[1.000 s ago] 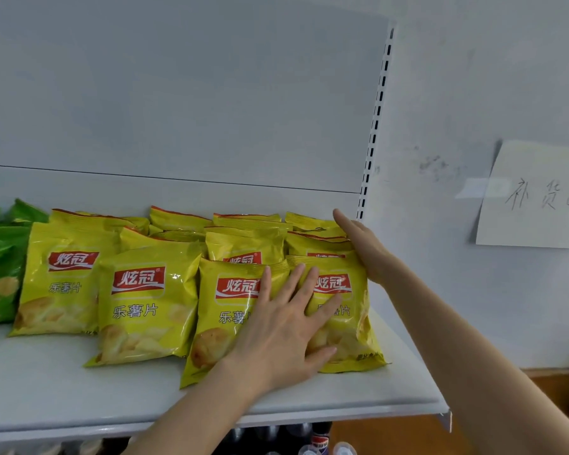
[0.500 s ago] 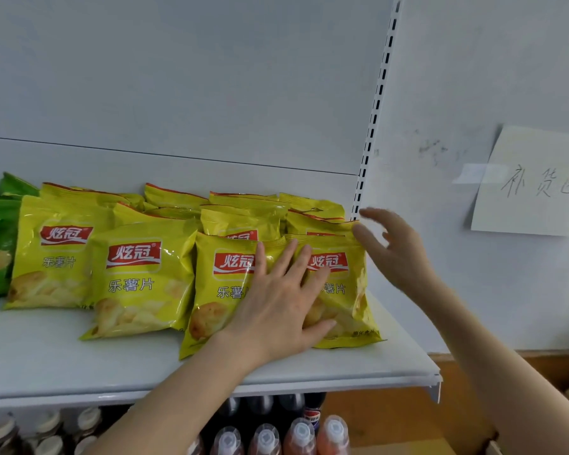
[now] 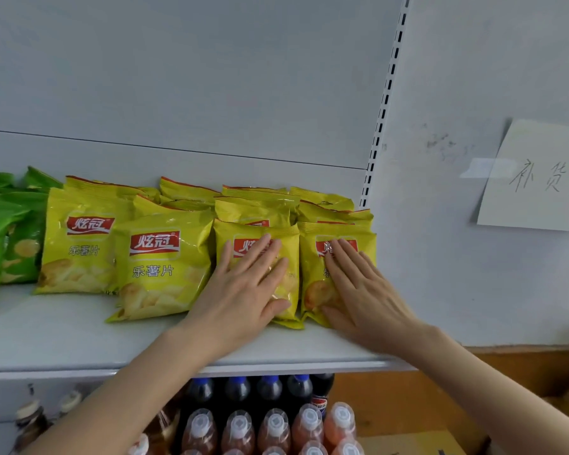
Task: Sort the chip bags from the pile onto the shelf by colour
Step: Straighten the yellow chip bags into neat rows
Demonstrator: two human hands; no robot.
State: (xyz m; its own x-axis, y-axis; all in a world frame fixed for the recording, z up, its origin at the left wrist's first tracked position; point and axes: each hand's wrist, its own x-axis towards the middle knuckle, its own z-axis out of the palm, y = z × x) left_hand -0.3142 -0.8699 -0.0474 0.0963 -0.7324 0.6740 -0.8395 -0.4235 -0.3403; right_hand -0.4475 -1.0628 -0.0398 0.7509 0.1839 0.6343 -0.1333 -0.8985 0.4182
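Hands flat, fingers straight: left hand (image 3: 247, 290) and right hand (image 3: 365, 290) press neighbouring yellow bags (image 3: 309, 267).

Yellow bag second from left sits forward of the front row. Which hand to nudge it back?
Left, likely. The left hand lies flat on the neighbouring bag, right beside that yellow bag; the right hand rests on the end bag by the upright and would have to cross the left arm.

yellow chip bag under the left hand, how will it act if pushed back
Probably light and puffy: the yellow chip bag looks air-filled and leans on the row behind. Its glossy film likely slides easily on the smooth shelf. Pressing hard with the flat left hand may crush chips.
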